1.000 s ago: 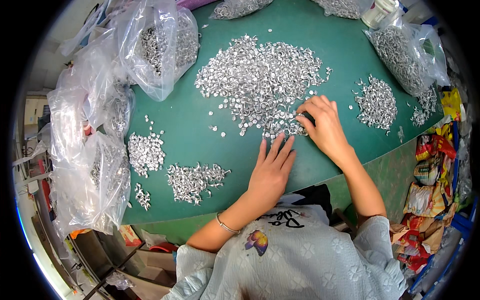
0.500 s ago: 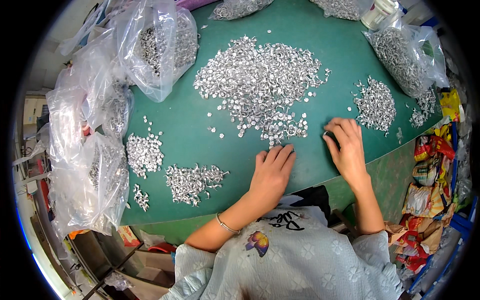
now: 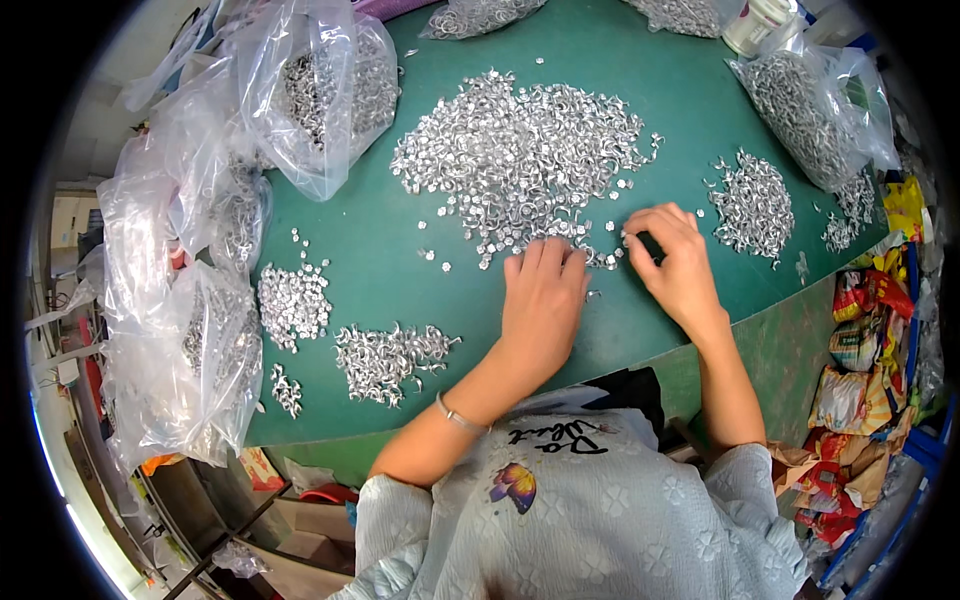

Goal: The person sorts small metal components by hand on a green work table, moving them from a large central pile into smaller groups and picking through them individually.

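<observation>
A broad heap of small silver metal pieces (image 3: 520, 150), some curved like hooks and some flower-shaped, lies in the middle of the green table (image 3: 440, 300). My left hand (image 3: 545, 305) reaches the heap's near edge. Its fingers are stretched forward and slightly apart, with the tips among the pieces and the thumb hidden. Right of that hand lies a loose metal piece (image 3: 594, 294). Just right of the heap, my right hand (image 3: 675, 260) is curled, thumb and forefinger tips together. A tiny pale bit shows at those tips, too small to name.
Smaller piles stand apart: flower-shaped pieces (image 3: 293, 305) and hook-shaped pieces (image 3: 392, 360) at left, more hooks (image 3: 752, 208) at right. Clear plastic bags of metal pieces (image 3: 320, 95) line the left side. Another filled bag (image 3: 810, 115) and a white tub (image 3: 757, 25) stand far right.
My left hand has moved forward to the near edge of the heap. My right hand has shifted left and slightly forward, its thumb and forefinger closing together.
</observation>
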### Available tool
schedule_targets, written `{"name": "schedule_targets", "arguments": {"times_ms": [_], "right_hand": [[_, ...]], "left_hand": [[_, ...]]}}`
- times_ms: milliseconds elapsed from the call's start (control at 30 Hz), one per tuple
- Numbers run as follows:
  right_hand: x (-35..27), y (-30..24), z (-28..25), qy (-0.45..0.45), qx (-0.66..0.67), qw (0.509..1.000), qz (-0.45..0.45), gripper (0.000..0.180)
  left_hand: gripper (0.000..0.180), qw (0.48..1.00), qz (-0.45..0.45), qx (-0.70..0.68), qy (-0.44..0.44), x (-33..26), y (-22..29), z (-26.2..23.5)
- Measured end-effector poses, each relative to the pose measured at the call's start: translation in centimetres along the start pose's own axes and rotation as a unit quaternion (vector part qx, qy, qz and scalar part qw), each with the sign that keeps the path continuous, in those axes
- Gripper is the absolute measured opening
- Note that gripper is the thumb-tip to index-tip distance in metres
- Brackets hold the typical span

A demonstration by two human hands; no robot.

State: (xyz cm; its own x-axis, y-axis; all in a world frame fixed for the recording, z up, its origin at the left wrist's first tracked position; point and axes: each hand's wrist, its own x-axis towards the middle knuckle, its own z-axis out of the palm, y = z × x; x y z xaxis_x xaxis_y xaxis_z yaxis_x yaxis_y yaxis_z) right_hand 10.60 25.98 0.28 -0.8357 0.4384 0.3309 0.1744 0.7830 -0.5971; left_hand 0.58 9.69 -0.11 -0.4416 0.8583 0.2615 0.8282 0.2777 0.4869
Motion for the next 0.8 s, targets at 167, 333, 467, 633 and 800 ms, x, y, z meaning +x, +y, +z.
{"name": "schedule_targets", "arguments": {"times_ms": [167,333,467,633,800], "right_hand": [[-1.1,1.6,-1.3,0.005,-0.038,0.998,0.048,0.009],[-2.0,0.6,-1.9,0.004,-0.052,0.997,0.062,0.013],[-2.1,0.4,-1.4,0.010,-0.103,0.994,0.036,0.019],[-3.1,0.2,-2.4,-0.091,-0.097,0.991,0.035,0.020],[-3.5,-2.1,0.5,0.013,-0.072,0.997,-0.031,0.016]], "left_hand": [[0.015,0.999,0.015,0.030,0.002,1.5,-0.4,1.1],[0.010,0.997,-0.004,-0.068,0.038,1.3,-0.8,0.1],[0.010,0.980,-0.074,-0.171,0.065,0.3,-0.9,-1.0],[0.016,0.967,-0.136,-0.217,0.007,-2.2,0.1,-2.1],[0.017,0.983,-0.073,-0.168,-0.015,-2.6,1.2,0.2]]}}
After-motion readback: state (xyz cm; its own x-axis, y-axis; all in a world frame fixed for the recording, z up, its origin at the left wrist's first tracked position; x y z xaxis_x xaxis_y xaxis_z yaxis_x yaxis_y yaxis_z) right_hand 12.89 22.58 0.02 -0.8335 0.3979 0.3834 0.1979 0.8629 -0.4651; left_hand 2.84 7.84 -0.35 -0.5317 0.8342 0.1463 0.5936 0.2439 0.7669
